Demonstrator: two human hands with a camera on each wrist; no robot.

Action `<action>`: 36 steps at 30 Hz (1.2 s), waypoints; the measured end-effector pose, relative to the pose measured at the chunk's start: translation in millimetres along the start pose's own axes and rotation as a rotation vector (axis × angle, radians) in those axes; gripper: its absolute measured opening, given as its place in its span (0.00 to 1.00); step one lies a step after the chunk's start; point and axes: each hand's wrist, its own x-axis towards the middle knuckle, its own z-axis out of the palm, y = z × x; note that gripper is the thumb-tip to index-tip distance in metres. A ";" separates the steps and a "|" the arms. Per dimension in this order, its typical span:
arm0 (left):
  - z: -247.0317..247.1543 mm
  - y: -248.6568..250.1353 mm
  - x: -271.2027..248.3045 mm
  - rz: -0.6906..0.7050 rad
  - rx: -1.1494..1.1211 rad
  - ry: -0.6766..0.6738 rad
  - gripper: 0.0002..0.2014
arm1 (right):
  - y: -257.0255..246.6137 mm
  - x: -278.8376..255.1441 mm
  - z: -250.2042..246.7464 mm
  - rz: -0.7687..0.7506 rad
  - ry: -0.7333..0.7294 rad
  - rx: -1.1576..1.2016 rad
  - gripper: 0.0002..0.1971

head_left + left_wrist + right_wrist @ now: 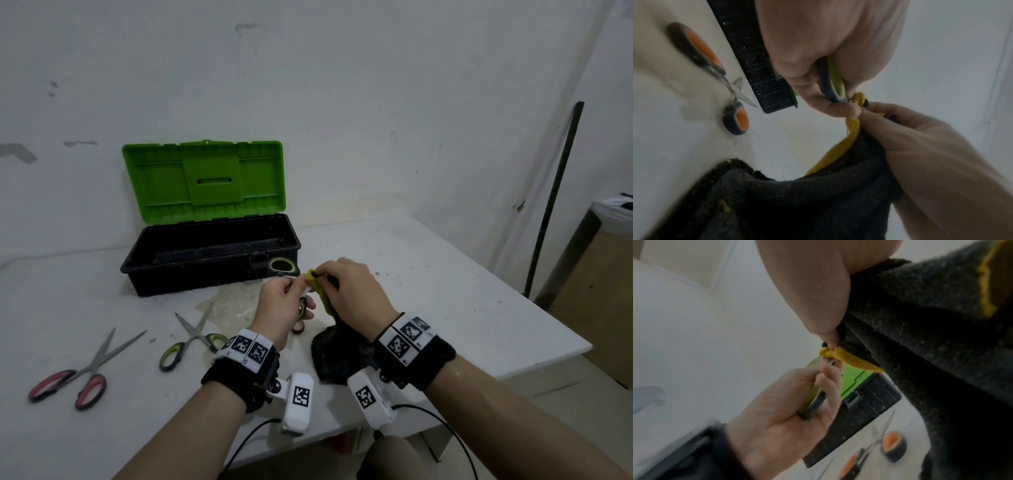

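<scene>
My left hand (pixel 291 294) grips a pair of scissors (pixel 281 265) with green and grey handles; one handle loop sticks out above the fingers. The handle (pixel 833 81) shows between thumb and fingers in the left wrist view. The blades are hidden. My right hand (pixel 330 274) pinches the yellow-stitched edge (pixel 317 284) of a dark cloth (pixel 339 356) whose lower part lies on the table. The two hands meet at that yellow edge (pixel 854 126), just in front of the open toolbox (pixel 209 270).
The toolbox has a black base and a raised green lid (pixel 205 178). Red-handled scissors (pixel 78 373) and green-handled scissors (pixel 191 339) lie open at the left. Orange-handled scissors (pixel 715 69) lie under my left hand. The white table (pixel 445 291) ends at the right; a dark pole (pixel 555 195) leans there.
</scene>
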 end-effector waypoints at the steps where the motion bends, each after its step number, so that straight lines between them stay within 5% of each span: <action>1: -1.2 0.4 -1.1 0.000 0.018 -0.001 0.16 | 3.9 3.4 -1.1 0.023 0.014 -0.015 0.12; 6: -6.7 0.0 -4.2 0.001 0.048 0.028 0.15 | 24.0 19.0 -11.4 0.142 0.084 -0.055 0.10; 12: -3.1 1.3 1.0 -0.033 -0.028 0.024 0.15 | -0.8 -0.3 0.1 -0.011 -0.025 -0.011 0.11; 18: -6.4 -1.6 -0.7 -0.053 -0.039 0.023 0.17 | 19.3 16.6 -12.3 0.168 0.095 -0.047 0.08; 25: 0.2 -2.0 1.7 -0.015 -0.004 0.006 0.15 | -5.6 -1.7 -2.6 0.005 -0.035 -0.021 0.11; 31: -4.1 -2.2 -2.5 -0.009 0.055 0.027 0.16 | 17.7 16.5 -18.2 0.200 0.051 -0.125 0.12; 36: -1.0 -3.5 1.5 -0.017 0.032 0.029 0.16 | -0.9 4.8 -11.9 0.063 0.014 -0.043 0.11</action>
